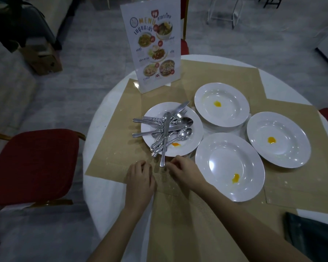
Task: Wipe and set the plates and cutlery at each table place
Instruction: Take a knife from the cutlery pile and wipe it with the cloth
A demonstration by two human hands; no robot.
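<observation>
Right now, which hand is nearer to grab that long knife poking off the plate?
Probably the right hand. Its fingertips lie just beside the end of the knife handle, which hangs over the rim of the cutlery plate. The left hand rests curled on the placemat, a little farther away.

Both my forearms reach forward, bare, converging ahead of me. My left hand (139, 179) lies knuckles up, fingers curled under. My right hand (182, 172) sits just beside it, apart, fingers bent with tips drawn together. Whether either grip holds anything cannot be told.
</observation>
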